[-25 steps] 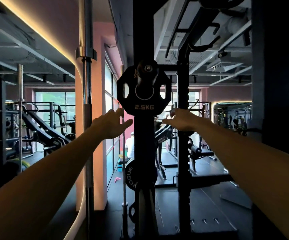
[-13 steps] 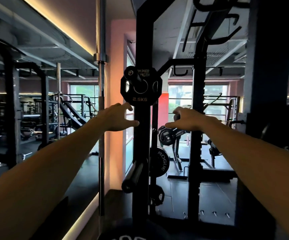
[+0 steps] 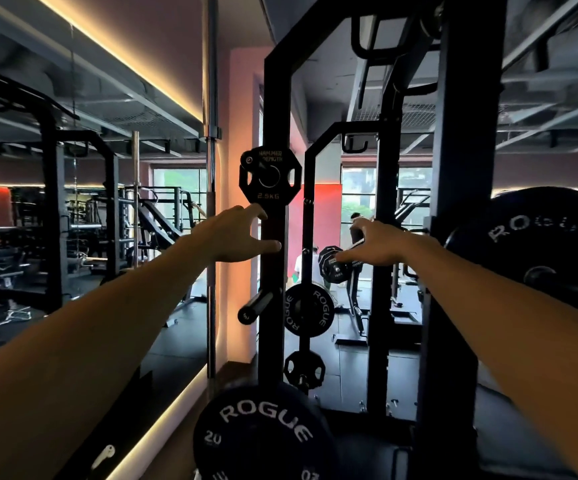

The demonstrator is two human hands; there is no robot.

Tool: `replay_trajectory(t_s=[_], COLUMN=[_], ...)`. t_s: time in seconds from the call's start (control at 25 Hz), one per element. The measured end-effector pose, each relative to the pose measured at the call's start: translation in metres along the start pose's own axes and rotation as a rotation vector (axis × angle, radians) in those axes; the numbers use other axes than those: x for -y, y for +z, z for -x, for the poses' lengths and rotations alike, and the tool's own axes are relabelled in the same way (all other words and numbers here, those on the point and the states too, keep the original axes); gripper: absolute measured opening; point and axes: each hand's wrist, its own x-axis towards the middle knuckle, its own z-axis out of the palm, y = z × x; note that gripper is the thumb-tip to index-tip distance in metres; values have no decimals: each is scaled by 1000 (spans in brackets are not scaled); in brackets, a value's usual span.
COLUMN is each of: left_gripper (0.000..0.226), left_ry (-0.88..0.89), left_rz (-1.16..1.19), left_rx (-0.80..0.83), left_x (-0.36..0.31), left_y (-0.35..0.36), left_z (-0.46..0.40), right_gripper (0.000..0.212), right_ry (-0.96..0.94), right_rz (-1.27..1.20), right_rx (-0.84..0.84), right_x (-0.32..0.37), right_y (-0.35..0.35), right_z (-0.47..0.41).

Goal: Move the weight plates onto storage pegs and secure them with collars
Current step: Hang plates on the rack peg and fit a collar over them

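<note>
At 6 o'clock, nearest, a large round black rubber plate (image 3: 263, 434) with white ROGUE lettering and a 20 mark, cut off by the lower edge. At 3 o'clock, close by on the right, another big black ROGUE bumper plate (image 3: 550, 244), blurred. Reaching forward from 8 o'clock, the left hand (image 3: 235, 237), fingers loosely spread, thumb tip at the black steel rack upright (image 3: 275, 98), holding nothing; touching or just short of it cannot be told. From 4 o'clock, the right hand (image 3: 377, 245), fingers spread and extended, also holding nothing. Just above the left hand, toward 12 o'clock, a small black many-sided 2.5KG plate (image 3: 269, 176) with gold lettering, hanging on an upper storage peg of the upright. Lower, a bare black cylindrical peg (image 3: 256, 304) sticking out, and beside it a small round black ROGUE plate (image 3: 309, 310). At 11 o'clock, a silver steel barbell (image 3: 210, 98) standing upright. Farther off, windows and dim gym machines.
</note>
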Motion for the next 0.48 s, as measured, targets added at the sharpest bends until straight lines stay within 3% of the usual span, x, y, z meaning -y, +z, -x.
replay_trajectory(t_s=[0.2,0.48], left_gripper=[72,71], left_ry=[26,118], left_rz=[36,119], left_rx=[16,60], left_x=[-58,-163], left_y=[-7,-9], left_z=[64,81], right_gripper=[86,94], right_ry=[18,185], right_rz=[9,93], right_rx=[12,-37], right_x=[-14,-85], right_y=[-24,-79], right_z=[93,188])
